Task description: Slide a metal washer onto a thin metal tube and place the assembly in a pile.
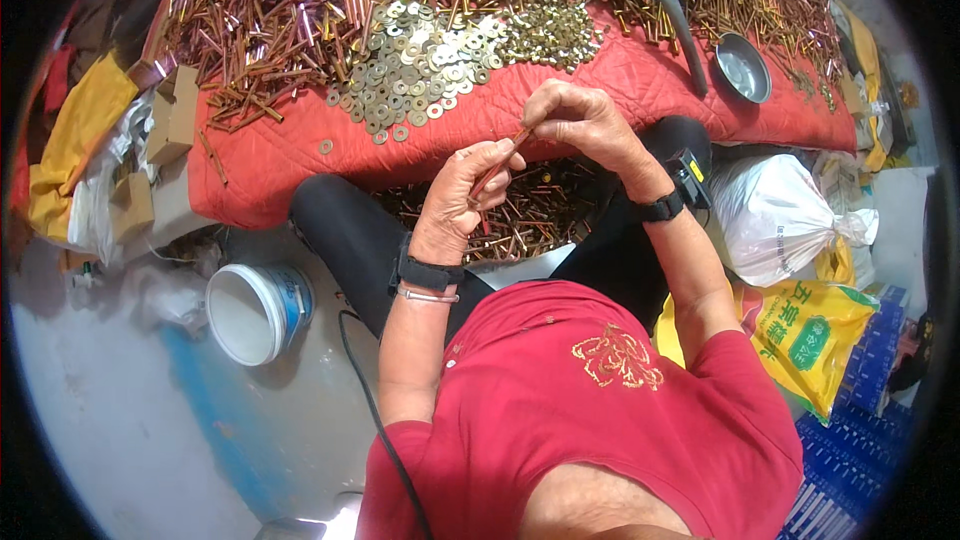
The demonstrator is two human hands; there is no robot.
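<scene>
My left hand (467, 183) is closed around a slim copper-coloured bolt (490, 176), which slants up to the right. The fingers of my right hand (583, 122) pinch at the bolt's upper end; any small part between them is too small to make out. Just beyond both hands, a heap of flat round washers (405, 80) lies on the red quilted cloth (640, 85). Beside the washers is a pile of small brassy nuts (553, 32). Masses of similar long bolts (290, 0) cover the far part of the cloth.
More bolts (525, 220) lie below my hands, between my knees. A dark-handled tool (680, 30) and a metal bowl (742, 68) rest at the right. A white bucket (245, 315) stands left; a white sack (785, 220) and yellow bag (815, 340) sit right.
</scene>
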